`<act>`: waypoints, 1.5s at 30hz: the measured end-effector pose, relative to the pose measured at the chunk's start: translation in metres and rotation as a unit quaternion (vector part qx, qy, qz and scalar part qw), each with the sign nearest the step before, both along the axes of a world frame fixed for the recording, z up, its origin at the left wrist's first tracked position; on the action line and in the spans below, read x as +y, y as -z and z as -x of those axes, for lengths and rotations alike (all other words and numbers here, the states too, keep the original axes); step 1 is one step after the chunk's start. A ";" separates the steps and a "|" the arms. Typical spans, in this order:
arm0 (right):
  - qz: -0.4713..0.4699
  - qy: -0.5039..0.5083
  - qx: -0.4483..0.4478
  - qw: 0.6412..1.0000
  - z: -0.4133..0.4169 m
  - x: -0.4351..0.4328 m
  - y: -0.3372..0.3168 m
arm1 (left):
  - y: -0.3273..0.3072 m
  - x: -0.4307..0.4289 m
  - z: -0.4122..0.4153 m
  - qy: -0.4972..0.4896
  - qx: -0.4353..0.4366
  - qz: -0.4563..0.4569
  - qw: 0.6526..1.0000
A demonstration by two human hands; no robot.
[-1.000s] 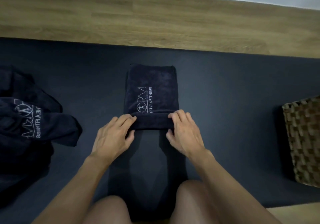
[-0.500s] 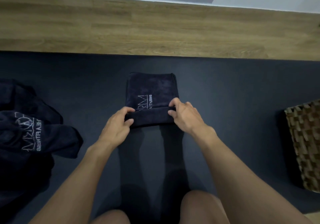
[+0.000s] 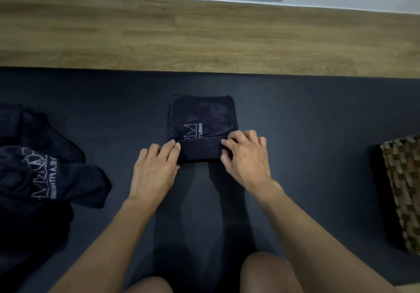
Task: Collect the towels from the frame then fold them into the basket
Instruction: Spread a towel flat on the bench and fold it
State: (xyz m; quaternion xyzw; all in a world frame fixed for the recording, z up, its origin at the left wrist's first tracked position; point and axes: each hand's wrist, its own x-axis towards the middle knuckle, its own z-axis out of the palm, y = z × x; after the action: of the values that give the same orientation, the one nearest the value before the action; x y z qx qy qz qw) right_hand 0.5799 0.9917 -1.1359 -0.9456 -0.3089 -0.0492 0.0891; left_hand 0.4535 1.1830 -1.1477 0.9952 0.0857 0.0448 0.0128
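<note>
The left hand (image 3: 156,167) and the right hand (image 3: 245,158) hold the two ends of a dark towel (image 3: 202,120) that lies on the dark mat (image 3: 318,133) directly in front of them. The near edge of the towel is turned over into a thick fold, and each hand takes one end of it. The fingers of the left hand lie over the top with the thumb at the near side, so it pinches the cloth. The fingers of the right hand are curled over the other end in the same way. Beyond the fingers the towel lies flat, and its white printed letters are half covered by the fold. I judge this towel to be about halfway folded; it seems to need one or two more turns away from the person. Well to the left of the left hand there is a loose heap of towels (image 3: 45,174), not folded, so this work is left. The woven basket (image 3: 402,190) stands well to the right of the right hand. Its inside is hidden, so I cannot tell if any towel is there.
</note>
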 end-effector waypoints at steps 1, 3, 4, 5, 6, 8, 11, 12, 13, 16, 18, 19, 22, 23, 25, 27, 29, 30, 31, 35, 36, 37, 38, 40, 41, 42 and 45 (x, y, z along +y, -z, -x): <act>0.028 -0.009 0.005 1.000 0.003 -0.003 0.000 | -0.001 0.003 -0.004 0.000 0.005 0.003 1.000; 0.081 -0.025 0.023 0.996 0.002 -0.006 -0.001 | -0.006 0.008 -0.015 -0.002 0.011 0.023 1.000; 0.100 -0.032 0.031 0.994 -0.001 -0.006 -0.003 | -0.008 0.011 -0.021 -0.007 0.016 0.048 0.999; 0.108 -0.041 0.038 0.993 -0.007 -0.005 -0.004 | -0.012 0.015 -0.027 -0.020 0.024 0.086 0.996; 0.108 -0.049 0.055 0.991 -0.014 -0.003 -0.006 | -0.013 0.020 -0.033 -0.046 0.030 0.128 0.990; 0.097 -0.050 0.113 0.988 -0.032 0.003 -0.010 | -0.015 0.026 -0.044 -0.081 0.024 0.149 0.985; 0.049 -0.016 0.249 0.967 -0.059 0.008 -0.007 | -0.015 0.017 -0.051 -0.048 -0.053 0.065 0.995; 0.008 0.011 0.304 0.952 -0.066 0.009 -0.004 | -0.012 0.013 -0.051 -0.035 -0.074 0.055 0.995; -0.036 0.040 0.348 0.936 -0.070 0.010 -0.002 | -0.008 0.010 -0.048 -0.023 -0.081 0.055 0.995; -0.057 0.072 0.342 0.935 -0.069 0.016 -0.004 | 0.004 0.011 -0.038 0.002 -0.042 0.063 0.997; 0.010 0.019 0.240 0.971 -0.057 0.014 -0.008 | 0.009 0.015 -0.034 0.008 -0.006 0.062 0.998; 0.034 -0.016 0.189 0.981 -0.048 0.010 -0.010 | 0.009 0.017 -0.035 0.007 0.004 0.065 0.998; 0.083 -0.081 0.138 0.984 -0.030 -0.003 -0.004 | 0.005 0.018 -0.039 0.015 0.025 0.092 0.995; 0.090 -0.085 0.138 0.983 -0.029 -0.005 -0.002 | 0.004 0.019 -0.039 0.019 0.032 0.118 0.992; 0.068 -0.083 0.162 0.981 -0.034 -0.004 -0.003 | -0.001 0.024 -0.040 -0.002 0.049 0.210 0.977; 0.043 -0.077 0.259 0.962 -0.040 -0.002 -0.012 | -0.009 0.034 -0.040 -0.057 0.098 0.332 0.936; -0.016 -0.042 0.395 0.918 -0.042 -0.005 -0.016 | -0.017 0.045 -0.038 -0.117 0.145 0.470 0.863; -0.066 -0.010 0.448 0.891 -0.041 -0.006 -0.015 | -0.019 0.047 -0.036 -0.149 0.146 0.543 0.813; -0.120 0.023 0.474 0.872 -0.039 -0.006 -0.012 | -0.020 0.047 -0.036 -0.180 0.132 0.598 0.770; -0.226 0.121 0.468 0.846 -0.039 0.003 0.002 | -0.013 0.034 -0.033 -0.182 -0.014 0.452 0.873; -0.215 0.130 0.444 0.860 -0.038 0.005 0.001 | -0.013 0.029 -0.029 -0.150 -0.040 0.400 0.903; -0.193 0.130 0.397 0.888 -0.037 0.007 0.001 | -0.012 0.026 -0.025 -0.118 -0.046 0.367 0.922; -0.167 0.114 0.326 0.923 -0.035 0.007 0.001 | -0.009 0.024 -0.022 -0.092 -0.037 0.345 0.933; -0.146 0.030 0.170 0.974 -0.027 0.007 0.000 | -0.006 0.024 -0.019 -0.083 -0.021 0.340 0.936; -0.139 -0.020 0.126 0.982 -0.023 0.006 0.001 | -0.006 0.028 -0.021 -0.095 -0.017 0.355 0.930; -0.125 -0.056 0.110 0.984 -0.020 0.003 0.002 | -0.007 0.032 -0.026 -0.104 -0.010 0.377 0.920; -0.038 -0.087 0.123 0.988 -0.015 -0.009 0.005 | -0.013 0.050 -0.042 -0.087 0.068 0.438 0.892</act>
State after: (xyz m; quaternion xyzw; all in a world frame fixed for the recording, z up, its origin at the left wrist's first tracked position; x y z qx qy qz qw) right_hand 0.5945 0.9825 -1.1406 -0.9100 -0.3744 0.0639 0.1661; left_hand 0.4951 1.2326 -1.1350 0.8778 0.1839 -0.0641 0.4376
